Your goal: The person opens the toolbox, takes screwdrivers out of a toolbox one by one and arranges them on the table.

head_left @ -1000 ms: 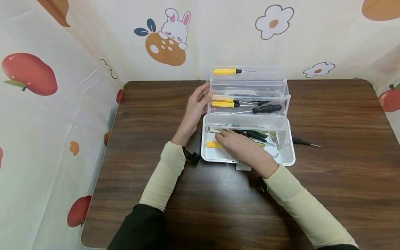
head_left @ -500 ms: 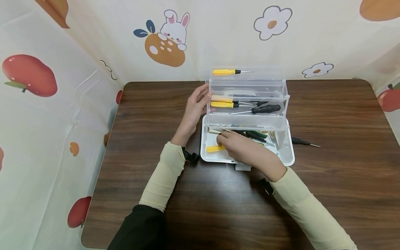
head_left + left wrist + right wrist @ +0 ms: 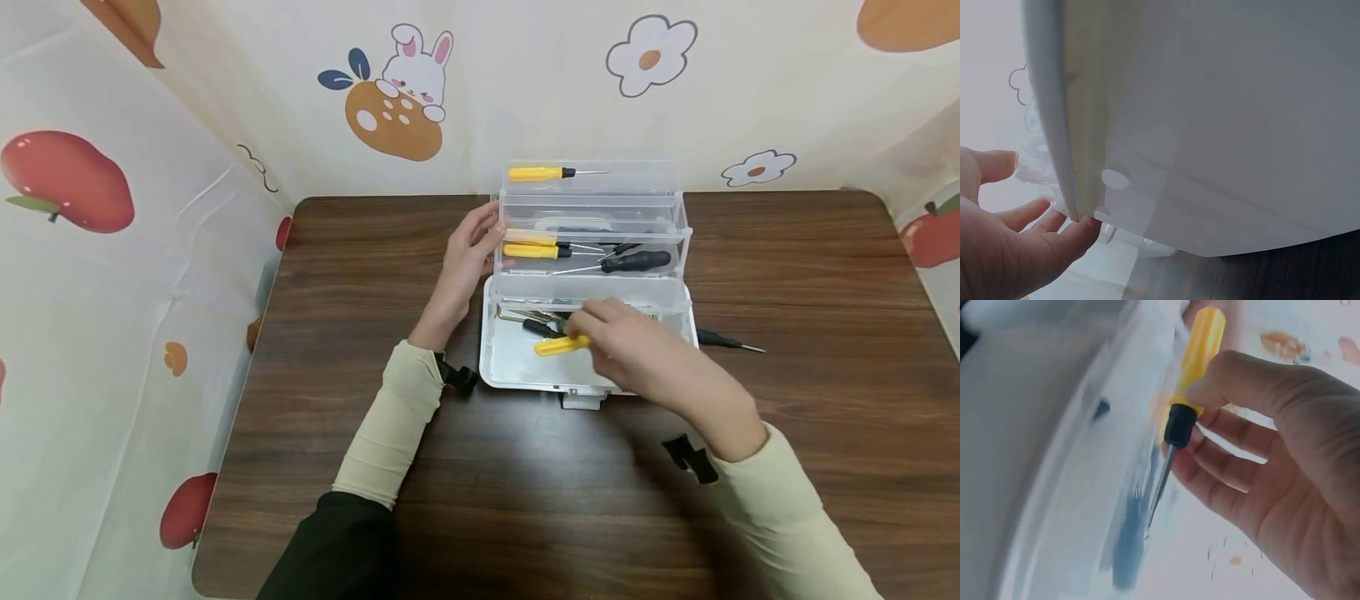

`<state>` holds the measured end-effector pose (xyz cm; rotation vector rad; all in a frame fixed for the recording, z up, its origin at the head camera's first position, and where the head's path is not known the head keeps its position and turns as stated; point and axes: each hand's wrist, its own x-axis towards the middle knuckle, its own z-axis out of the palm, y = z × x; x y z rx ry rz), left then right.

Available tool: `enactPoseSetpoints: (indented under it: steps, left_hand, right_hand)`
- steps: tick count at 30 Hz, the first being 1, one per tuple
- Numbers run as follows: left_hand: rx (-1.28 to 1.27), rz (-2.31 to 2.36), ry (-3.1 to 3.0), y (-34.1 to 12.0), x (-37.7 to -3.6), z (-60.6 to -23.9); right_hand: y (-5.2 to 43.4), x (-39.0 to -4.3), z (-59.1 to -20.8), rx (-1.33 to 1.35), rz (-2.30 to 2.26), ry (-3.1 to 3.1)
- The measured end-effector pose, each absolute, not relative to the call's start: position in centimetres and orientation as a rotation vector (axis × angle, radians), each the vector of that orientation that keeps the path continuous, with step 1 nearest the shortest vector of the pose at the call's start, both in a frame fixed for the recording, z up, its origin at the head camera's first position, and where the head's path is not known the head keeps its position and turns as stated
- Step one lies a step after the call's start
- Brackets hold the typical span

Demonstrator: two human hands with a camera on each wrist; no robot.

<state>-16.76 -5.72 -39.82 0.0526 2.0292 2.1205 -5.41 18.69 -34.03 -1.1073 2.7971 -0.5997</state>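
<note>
My right hand [image 3: 645, 354] pinches a yellow-handled screwdriver [image 3: 561, 345] between thumb and fingers, just where the yellow grip meets its black collar; the tool is held clear above the white bottom tray [image 3: 510, 367] of the clear toolbox [image 3: 592, 208], its handle pointing to my left; in the right wrist view the thin shaft runs down from the collar past my curled fingers [image 3: 1222, 469], with the tray's pale wall blurred beside it.

My left hand [image 3: 467, 258] rests against the left end of the toolbox, fingers nearly straight and spread along the clear plastic, gripping nothing (the left wrist view shows the fingertips [image 3: 1075, 234] touching the edge of the pale wall).

The toolbox stands open in stepped tiers on the dark wooden worktop [image 3: 360, 275]; the top tier carries one yellow screwdriver [image 3: 543, 173]; the middle tier holds two more yellow ones [image 3: 534, 244] and a black-handled screwdriver [image 3: 637, 262]; in the bottom tray lie hex keys [image 3: 521, 315] and dark-handled tools, partly hidden by my right hand.

Another black screwdriver [image 3: 727, 342] lies on the worktop just beside the tray's right edge.
</note>
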Motion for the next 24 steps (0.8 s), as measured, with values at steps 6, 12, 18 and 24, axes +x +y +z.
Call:
enactPoseSetpoints:
  steps: [6, 12, 18, 24]
  left_hand:
    - [0.048, 2.127, 2.022, -5.8, -16.8, -39.8]
    - [0.058, 2.13, 2.015, -5.8, -16.8, -39.8]
    - [0.065, 2.133, 2.016, -5.8, -16.8, -39.8]
    - [0.077, 2.126, 2.025, -5.8, -16.8, -39.9]
  right_hand:
    - [22.6, -5.4, -33.4, -1.044, -0.671, 2.872]
    - [26.0, -5.2, -33.9, -0.97, -0.725, 2.979]
    - [29.2, -4.9, -35.2, -0.793, -0.702, 3.1]
    - [32.7, -3.9, -37.2, -0.549, -0.671, 3.152]
